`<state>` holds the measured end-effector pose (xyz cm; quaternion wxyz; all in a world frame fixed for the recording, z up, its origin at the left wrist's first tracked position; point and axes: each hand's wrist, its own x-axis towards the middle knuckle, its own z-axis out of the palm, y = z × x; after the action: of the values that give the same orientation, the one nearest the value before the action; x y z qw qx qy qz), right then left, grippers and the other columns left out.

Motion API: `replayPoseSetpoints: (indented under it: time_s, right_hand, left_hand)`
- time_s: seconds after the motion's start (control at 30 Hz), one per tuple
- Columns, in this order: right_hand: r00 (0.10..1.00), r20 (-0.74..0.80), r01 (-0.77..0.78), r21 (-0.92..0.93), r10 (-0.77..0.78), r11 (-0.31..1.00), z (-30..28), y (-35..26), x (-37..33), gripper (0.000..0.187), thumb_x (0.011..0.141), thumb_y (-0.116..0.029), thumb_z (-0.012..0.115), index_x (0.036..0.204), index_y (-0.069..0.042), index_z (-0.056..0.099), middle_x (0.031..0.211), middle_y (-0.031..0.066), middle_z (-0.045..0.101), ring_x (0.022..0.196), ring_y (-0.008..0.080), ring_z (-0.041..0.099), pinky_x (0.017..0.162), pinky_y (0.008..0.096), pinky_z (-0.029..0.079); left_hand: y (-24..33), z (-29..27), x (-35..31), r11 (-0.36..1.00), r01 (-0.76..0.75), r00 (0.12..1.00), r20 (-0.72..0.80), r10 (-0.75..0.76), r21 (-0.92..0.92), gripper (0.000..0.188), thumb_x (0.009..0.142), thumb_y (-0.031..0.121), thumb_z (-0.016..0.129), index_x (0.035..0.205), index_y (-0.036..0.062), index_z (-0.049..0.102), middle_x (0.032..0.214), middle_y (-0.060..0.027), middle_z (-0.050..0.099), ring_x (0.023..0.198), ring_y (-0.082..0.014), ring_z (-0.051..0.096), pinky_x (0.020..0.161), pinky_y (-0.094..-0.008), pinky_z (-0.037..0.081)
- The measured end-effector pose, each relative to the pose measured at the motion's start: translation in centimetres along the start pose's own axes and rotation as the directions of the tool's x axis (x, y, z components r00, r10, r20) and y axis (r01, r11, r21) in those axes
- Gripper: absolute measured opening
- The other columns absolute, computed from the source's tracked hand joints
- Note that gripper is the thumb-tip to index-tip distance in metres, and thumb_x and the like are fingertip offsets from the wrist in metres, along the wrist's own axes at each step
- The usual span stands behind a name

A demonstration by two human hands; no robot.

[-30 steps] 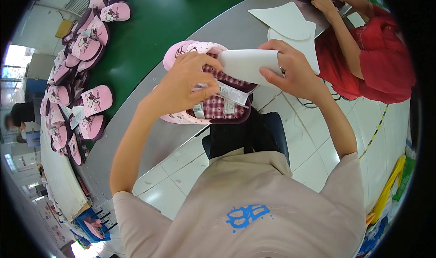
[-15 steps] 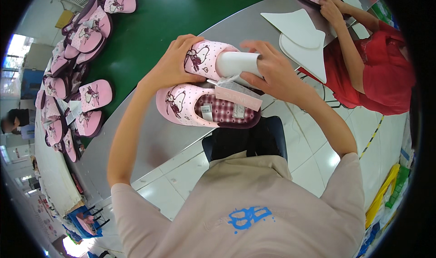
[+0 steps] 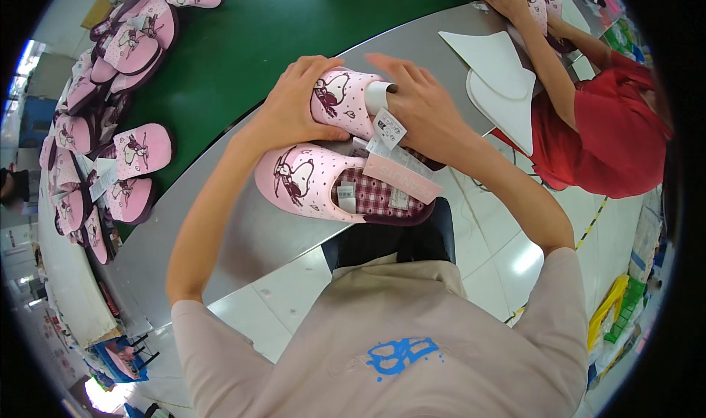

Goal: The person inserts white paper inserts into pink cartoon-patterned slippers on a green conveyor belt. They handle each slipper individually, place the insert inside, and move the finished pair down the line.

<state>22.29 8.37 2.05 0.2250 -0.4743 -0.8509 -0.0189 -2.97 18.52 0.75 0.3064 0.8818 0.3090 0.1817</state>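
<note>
Two pink slippers with a cartoon dog print are side by side in front of me at the edge of the metal table (image 3: 243,245). My left hand (image 3: 294,109) is wrapped round the toe part of the far slipper (image 3: 340,98). Inside that slipper's opening sits a curled white sheet (image 3: 377,96), mostly hidden now. My right hand (image 3: 426,120) is closed on the sheet's outer end. Below it, the near slipper (image 3: 301,184) shows a plaid insole (image 3: 375,197). A white tag (image 3: 388,129) and a pink tag (image 3: 403,177) hang between the slippers.
A heap of similar slippers (image 3: 136,50) lies at the left along the green work surface (image 3: 250,28). Flat white shaped sheets (image 3: 507,87) rest on the table to my right. Beyond them, a co-worker in a red top (image 3: 610,131) handles another slipper (image 3: 540,9).
The curled white sheet has gone deeper into the far slipper, my right hand moving left with it. The co-worker's hands have shifted on their slipper.
</note>
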Motion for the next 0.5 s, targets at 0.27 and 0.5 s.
replayPoseSetpoints:
  time_s: [0.27,0.5]
  right_hand:
    - [0.999,0.001,0.035,0.038,-0.035,0.999,0.5,0.5,0.8,0.023,0.085,-0.01,0.074,0.107,-0.005,0.073,0.152,0.0158,0.05,0.133,0.0356,0.056,0.11,0.0492,0.047]
    - [0.998,0.037,0.039,0.027,-0.04,0.999,0.7,0.6,1.3,0.022,0.089,-0.014,0.068,0.108,-0.004,0.073,0.152,0.0159,0.05,0.133,0.035,0.056,0.11,0.0488,0.047]
  left_hand:
    - [-0.2,0.5,0.0,0.999,-0.017,0.999,-0.039,0.016,-0.044,0.108,0.06,0.038,0.1,0.154,0.0134,0.052,0.15,-0.0176,0.051,0.141,-0.0415,0.047,0.119,-0.0527,0.04]
    - [0.1,0.9,0.1,0.999,-0.048,0.996,-0.073,0.047,-0.016,0.108,0.061,0.041,0.1,0.153,0.0117,0.051,0.149,-0.0184,0.052,0.141,-0.0414,0.047,0.121,-0.0532,0.036]
